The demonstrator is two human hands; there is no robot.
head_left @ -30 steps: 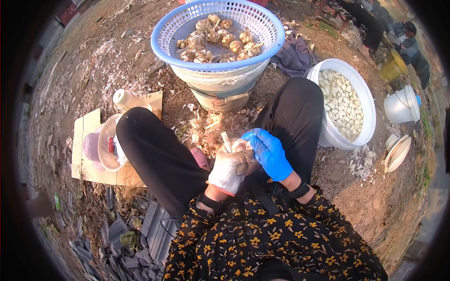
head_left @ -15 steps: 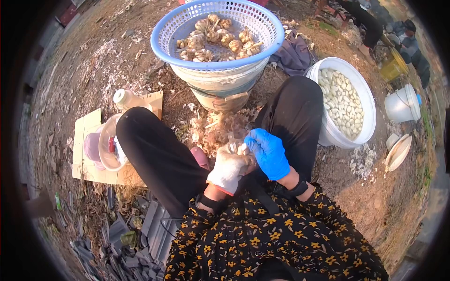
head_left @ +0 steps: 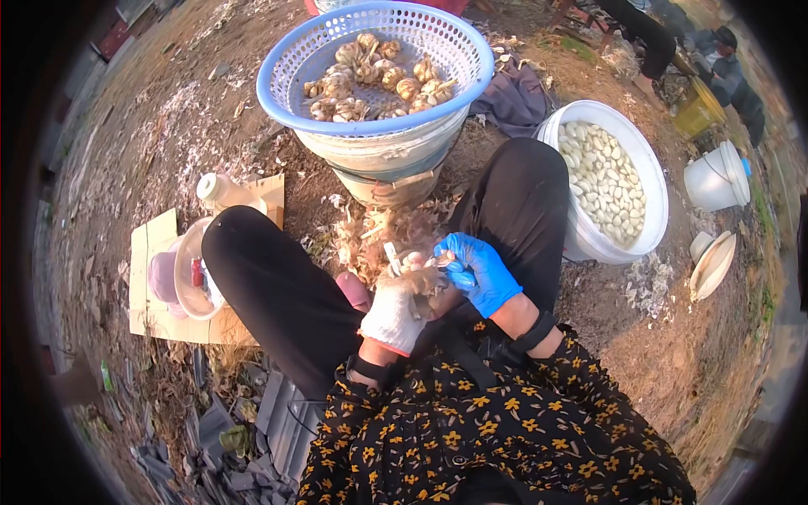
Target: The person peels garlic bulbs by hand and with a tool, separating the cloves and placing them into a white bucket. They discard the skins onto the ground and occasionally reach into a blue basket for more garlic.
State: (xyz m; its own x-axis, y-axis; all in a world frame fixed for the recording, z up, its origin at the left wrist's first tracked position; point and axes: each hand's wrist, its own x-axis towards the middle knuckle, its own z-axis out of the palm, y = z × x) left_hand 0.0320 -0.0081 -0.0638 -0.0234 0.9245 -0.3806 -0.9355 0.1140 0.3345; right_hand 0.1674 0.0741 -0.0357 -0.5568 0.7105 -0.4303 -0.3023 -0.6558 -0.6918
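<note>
The left hand [head_left: 400, 305], in a soiled white knit glove, is clenched around a pale, papery garlic bulb [head_left: 418, 261]. It cups the bulb from below and from the left, just above the lap, between the black-trousered knees. The right hand [head_left: 480, 276], in a blue rubber glove, meets it from the right. Its fingertips [head_left: 446, 252] are curled and pinched onto the bulb's right side, so both hands touch the bulb and neither is nearer.

The bulb's dry stem [head_left: 391, 255] sticks out of the left fist and points far and slightly left. The long axis therefore runs near to far, away from the body, and the root end is hidden in the palm.

Just beyond the hands, a heap of dry garlic skins [head_left: 379, 231] lies on the bare ground. Farther off, a blue perforated plastic basket [head_left: 271, 84] of unpeeled bulbs rests on a pale tub. To the right, a white plastic bucket [head_left: 658, 198] holds peeled white cloves [head_left: 602, 181].
</note>
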